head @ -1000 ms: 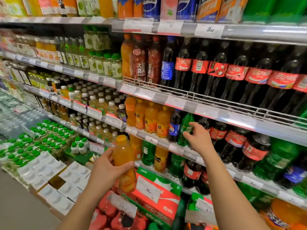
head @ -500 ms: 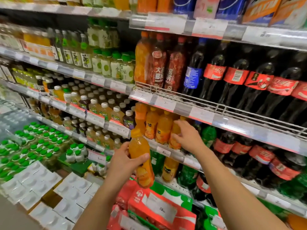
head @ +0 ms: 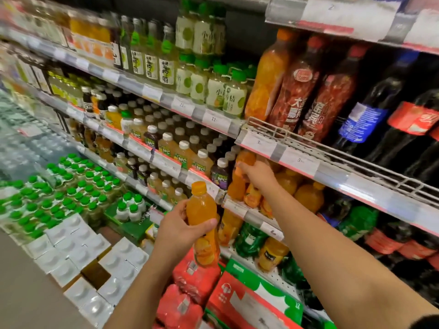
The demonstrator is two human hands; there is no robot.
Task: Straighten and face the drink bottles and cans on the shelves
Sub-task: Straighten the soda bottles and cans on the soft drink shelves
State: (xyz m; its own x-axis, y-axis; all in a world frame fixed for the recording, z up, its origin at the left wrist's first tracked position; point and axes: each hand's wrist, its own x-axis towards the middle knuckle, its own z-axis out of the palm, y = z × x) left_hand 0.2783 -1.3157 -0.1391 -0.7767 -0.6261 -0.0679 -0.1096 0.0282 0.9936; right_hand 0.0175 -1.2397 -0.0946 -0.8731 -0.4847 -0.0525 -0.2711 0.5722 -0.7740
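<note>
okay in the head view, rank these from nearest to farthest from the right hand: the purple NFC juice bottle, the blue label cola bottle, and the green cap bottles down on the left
From the right hand:
1. Purple NFC juice bottle, just to its left on the same shelf.
2. Blue label cola bottle, up and right, one shelf higher.
3. Green cap bottles, far left and low, by the floor stacks.

left hand [head: 177, 230] curled in a grip, right hand [head: 257, 175] outstretched, grasping
</note>
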